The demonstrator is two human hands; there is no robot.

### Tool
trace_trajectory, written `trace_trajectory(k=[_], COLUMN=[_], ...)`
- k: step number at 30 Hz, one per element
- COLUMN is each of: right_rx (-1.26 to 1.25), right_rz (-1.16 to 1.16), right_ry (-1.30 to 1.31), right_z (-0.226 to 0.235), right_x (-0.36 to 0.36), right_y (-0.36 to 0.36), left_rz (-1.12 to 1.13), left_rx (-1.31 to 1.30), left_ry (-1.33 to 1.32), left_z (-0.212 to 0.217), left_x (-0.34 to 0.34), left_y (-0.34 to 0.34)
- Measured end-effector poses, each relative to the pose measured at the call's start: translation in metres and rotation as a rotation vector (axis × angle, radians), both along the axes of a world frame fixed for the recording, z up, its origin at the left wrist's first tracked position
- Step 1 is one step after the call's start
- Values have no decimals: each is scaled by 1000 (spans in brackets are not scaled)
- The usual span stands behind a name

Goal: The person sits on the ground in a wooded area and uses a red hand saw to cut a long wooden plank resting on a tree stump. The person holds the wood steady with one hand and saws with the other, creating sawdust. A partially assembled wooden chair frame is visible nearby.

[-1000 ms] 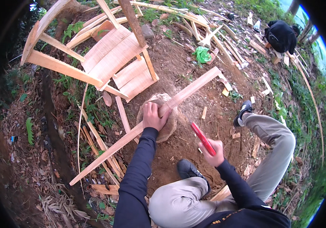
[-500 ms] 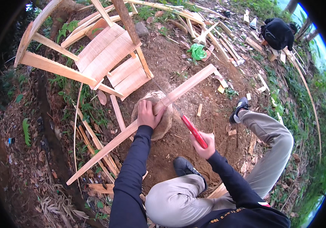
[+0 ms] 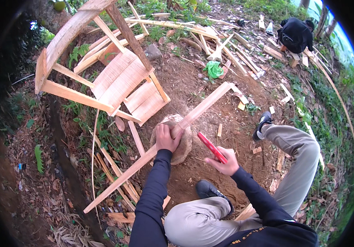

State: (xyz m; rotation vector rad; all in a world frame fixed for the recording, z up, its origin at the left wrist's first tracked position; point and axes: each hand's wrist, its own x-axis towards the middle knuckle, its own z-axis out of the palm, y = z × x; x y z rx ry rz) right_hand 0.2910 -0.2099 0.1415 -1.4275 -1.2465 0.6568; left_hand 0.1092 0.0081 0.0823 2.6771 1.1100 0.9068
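Note:
A long, narrow wooden plank (image 3: 203, 106) lies slantwise across a squat, pale block (image 3: 181, 155), stump or stone, I cannot tell which. My left hand (image 3: 167, 139) presses down over the plank on top of this block, its fingers bent round the wood and its thumb along the near side. To the right of it, my right hand (image 3: 225, 162) grips the red handle of a handsaw (image 3: 209, 146). The saw's thin blade, seen almost edge-on, crosses the plank just beyond my left thumb and points away to the far left.
A partly built wooden chair (image 3: 119, 76) stands tilted at the far left. Several loose slats (image 3: 117, 175) lie left of my arm, with a wood pile (image 3: 226, 49) farther off. A green plastic bag (image 3: 214, 70) lies near it. Another person (image 3: 295, 36) crouches at the far right.
The view has tilted, so the scene sits lower and slightly right. My right hand has moved the saw handle a little closer to the plank. My left hand stays on the plank.

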Motion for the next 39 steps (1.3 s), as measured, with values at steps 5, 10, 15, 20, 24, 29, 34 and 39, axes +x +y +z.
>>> trace_trajectory(k=[5,10,15,20,24,29,34,39], right_rx=[110,-51,-83,-47,-94,13,-69,-208], right_rz=[-106,-80,-86,-86,-62,-52,-19,-43], right_ry=[-95,61,51,-38,-17,-26,7,-70], right_z=[-10,-20,-9,-16,-22,-26,-14,13], right_x=[-1,-11,-10,-14,-10,-3,0,5], right_y=[-5,6,-18,-93,-80,12,-24,-143], left_rz=[-6,-22,-10,-13,-21,-31,-14,-10], left_rx=[-3,18,-8,-22,-43,-5,-24,0], left_ry=[3,-20,-25,-52,-46,-34,-8,-58], left_z=[-2,0,-2,-3,-2,2,-2,-10], left_x=[1,4,5,-1,-1,7,1,-2], left_y=[-1,-3,-5,-1,-1,-1,0,1])
